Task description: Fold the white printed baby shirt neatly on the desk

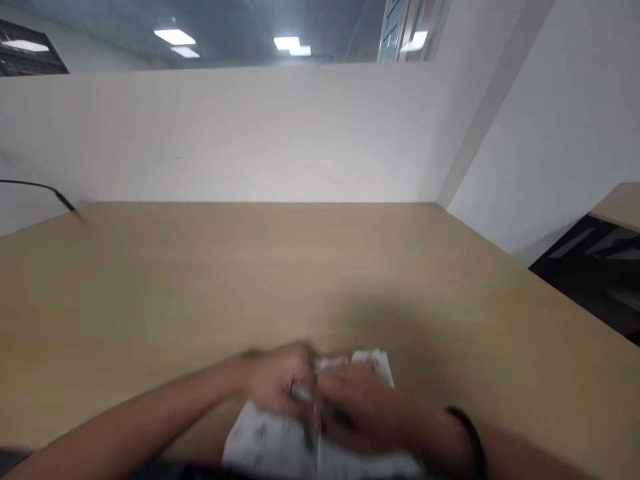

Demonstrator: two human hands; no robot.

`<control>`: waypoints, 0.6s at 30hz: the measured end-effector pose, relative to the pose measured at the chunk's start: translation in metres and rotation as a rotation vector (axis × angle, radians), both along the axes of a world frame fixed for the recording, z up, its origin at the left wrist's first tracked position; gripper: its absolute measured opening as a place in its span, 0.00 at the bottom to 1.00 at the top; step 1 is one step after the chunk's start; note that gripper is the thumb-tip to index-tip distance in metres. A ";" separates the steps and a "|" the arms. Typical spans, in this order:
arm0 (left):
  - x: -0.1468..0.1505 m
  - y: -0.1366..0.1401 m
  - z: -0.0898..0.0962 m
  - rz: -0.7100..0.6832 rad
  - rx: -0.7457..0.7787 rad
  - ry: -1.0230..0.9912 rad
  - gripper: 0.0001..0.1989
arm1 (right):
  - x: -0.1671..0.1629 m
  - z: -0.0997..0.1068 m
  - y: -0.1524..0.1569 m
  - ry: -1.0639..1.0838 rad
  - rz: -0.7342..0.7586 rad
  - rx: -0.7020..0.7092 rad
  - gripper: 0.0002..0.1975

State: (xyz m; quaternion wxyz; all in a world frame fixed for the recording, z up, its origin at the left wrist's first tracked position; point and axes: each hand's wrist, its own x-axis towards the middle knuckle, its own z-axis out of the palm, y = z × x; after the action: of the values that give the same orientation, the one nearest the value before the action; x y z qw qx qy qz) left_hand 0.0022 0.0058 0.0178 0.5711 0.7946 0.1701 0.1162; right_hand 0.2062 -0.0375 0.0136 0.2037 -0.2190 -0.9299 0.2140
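Note:
A white, soft-looking piece with small dark printed marks (270,443) lies at the table's near edge; whether it is cloth or paper I cannot tell. Over it, my left hand (280,380) is closed, with a small pale, shiny spot showing by its fingers. My right hand (357,403) is closed too and meets the left at the middle of the white piece. Motion blurs both hands, and what their fingers grip is hidden. A dark band (470,440) circles my right wrist.
The light wood tabletop (225,267) stretches to a white partition (260,133) with glass above it. A thin black cable (50,190) comes in at the left. Past the table's right edge stands a dark unit with a wooden top (623,203).

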 end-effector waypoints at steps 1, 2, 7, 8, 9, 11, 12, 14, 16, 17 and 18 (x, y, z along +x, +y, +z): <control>0.001 -0.003 0.006 -0.038 0.058 0.004 0.14 | 0.001 0.002 -0.005 -0.001 -0.088 -0.013 0.05; 0.003 -0.010 0.012 -0.041 0.120 0.027 0.16 | 0.003 0.003 -0.012 0.003 -0.157 -0.034 0.05; 0.014 -0.114 0.034 0.322 0.519 0.324 0.13 | 0.015 -0.002 -0.091 0.223 -0.267 -0.213 0.04; 0.016 -0.143 0.036 0.405 0.601 0.373 0.13 | 0.017 -0.002 -0.113 0.269 -0.259 -0.248 0.04; 0.016 -0.172 0.035 0.465 0.631 0.382 0.14 | 0.017 -0.003 -0.135 0.303 -0.242 -0.281 0.04; 0.012 -0.217 0.029 0.502 0.566 0.314 0.15 | 0.018 -0.004 -0.174 0.343 -0.202 -0.350 0.05; 0.008 -0.233 0.025 0.456 0.506 0.276 0.16 | 0.018 -0.005 -0.190 0.362 -0.193 -0.380 0.05; -0.004 -0.250 0.015 0.380 0.407 0.211 0.16 | 0.017 -0.009 -0.214 0.384 -0.204 -0.434 0.05; -0.016 -0.254 0.004 0.366 0.361 0.194 0.14 | 0.016 -0.017 -0.228 0.390 -0.249 -0.477 0.05; -0.021 -0.253 -0.002 0.372 0.351 0.202 0.14 | 0.014 -0.022 -0.232 0.389 -0.279 -0.496 0.05; -0.024 -0.253 -0.008 0.375 0.344 0.216 0.13 | 0.012 -0.028 -0.234 0.390 -0.309 -0.514 0.05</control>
State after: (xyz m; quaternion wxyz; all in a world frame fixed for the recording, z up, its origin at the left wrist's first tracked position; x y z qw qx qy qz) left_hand -0.0222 -0.2472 0.0103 0.3749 0.8423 0.3519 0.1618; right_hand 0.2186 -0.2710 -0.0147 0.3457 -0.3560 -0.7452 0.4454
